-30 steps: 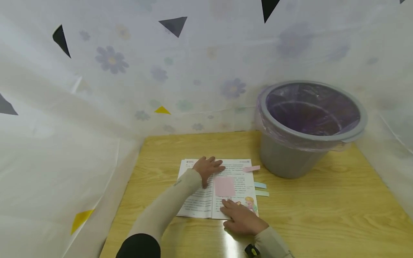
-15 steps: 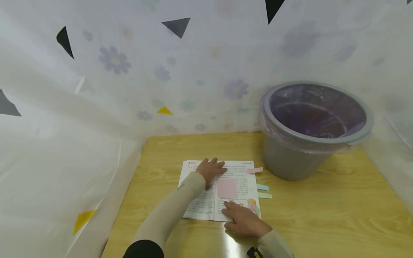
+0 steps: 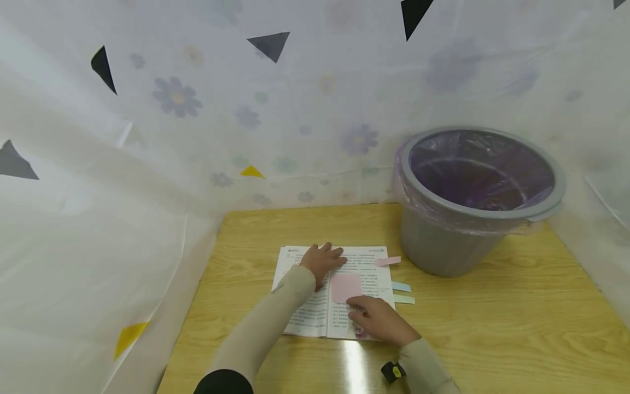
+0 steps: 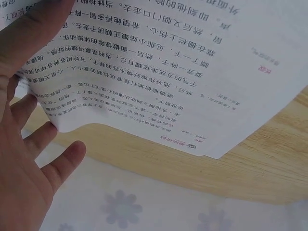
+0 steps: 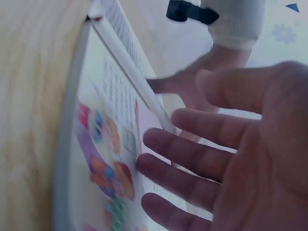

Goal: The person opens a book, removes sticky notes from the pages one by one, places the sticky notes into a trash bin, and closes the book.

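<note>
An open book (image 3: 309, 316) with printed pages lies on the wooden table, a square pink sticky note (image 3: 345, 287) on its right page. Fingers spread, my left hand (image 3: 322, 264) rests across the upper middle of the book, over the fold. In the left wrist view the thumb and fingers lie along a curved page. My right hand (image 3: 379, 318) is over the lower right page, its fingertips at the note's lower edge. The right wrist view shows the fingers (image 5: 192, 150) loosely extended, palm visible, gripping nothing. Most of the printed picture is hidden beneath this hand in the head view.
Pink (image 3: 388, 261), blue (image 3: 401, 287) and green page tabs (image 3: 404, 299) stick out from the book's right edge. A grey bin (image 3: 440, 249) with a purple liner stands at the back right. White flowered sheeting (image 3: 295, 109) encloses the table.
My right hand has lifted from the lower page and moved up to the pink note's lower edge, its fingers drawn closer together. The left hand stays in place on the book.
</note>
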{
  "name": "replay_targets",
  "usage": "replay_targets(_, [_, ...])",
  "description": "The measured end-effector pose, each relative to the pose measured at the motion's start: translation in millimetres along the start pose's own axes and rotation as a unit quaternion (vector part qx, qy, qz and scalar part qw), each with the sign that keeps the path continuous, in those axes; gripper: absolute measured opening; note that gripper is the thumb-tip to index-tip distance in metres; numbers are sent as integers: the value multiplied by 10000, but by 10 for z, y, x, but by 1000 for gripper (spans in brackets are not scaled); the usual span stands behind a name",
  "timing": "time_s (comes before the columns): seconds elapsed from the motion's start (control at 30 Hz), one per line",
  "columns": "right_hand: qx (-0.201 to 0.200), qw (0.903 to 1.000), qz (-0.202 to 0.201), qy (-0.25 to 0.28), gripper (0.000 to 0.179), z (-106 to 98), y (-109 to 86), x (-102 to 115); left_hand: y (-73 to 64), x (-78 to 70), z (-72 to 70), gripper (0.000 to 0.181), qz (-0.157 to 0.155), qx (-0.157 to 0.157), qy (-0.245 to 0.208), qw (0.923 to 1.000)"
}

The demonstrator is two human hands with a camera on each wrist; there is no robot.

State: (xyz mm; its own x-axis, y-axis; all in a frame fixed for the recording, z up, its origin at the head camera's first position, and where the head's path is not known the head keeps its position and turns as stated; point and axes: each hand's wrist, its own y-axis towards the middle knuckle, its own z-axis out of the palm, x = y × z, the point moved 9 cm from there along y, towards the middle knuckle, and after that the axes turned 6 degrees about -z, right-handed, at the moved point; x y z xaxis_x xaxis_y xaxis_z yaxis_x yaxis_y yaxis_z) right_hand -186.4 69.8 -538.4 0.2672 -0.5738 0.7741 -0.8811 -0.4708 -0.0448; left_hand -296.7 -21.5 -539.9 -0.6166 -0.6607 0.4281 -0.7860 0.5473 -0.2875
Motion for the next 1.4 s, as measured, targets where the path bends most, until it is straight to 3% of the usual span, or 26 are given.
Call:
replay_targets(0.17, [-533, 9957, 346, -676, 30, -210, 164, -111, 23, -3, 22, 99, -2, 27, 52, 10000])
replay_targets(0.3, [-922, 9844, 80, -1499, 27, -335, 347, -111, 32, 14, 9, 98, -40, -8, -4, 10000])
replay_targets(0.4, [-1107, 9779, -103, -1771, 28, -378, 471, -104, 60, 32, -4, 92, -85, -97, -65, 9999])
replay_targets(0.6, [-667, 9744, 47, -2145, 47, -288, 663, -202, 108, 26, 8, 81, -71, -306, -198, 9993])
replay_targets(0.87, [-206, 9598, 442, -2765, 64, -218, 753, -362, 76, 4, -55, 79, -141, -308, -404, 9986])
replay_targets(1.13, [-77, 9612, 710, -2663, 58, -247, 751, -390, 86, -19, -96, 79, -131, -358, -401, 9985])
replay_targets(1.4, [-25, 9625, 710, -2619, 46, -254, 786, -387, 194, -12, 14, 77, -190, -354, -284, 9988])
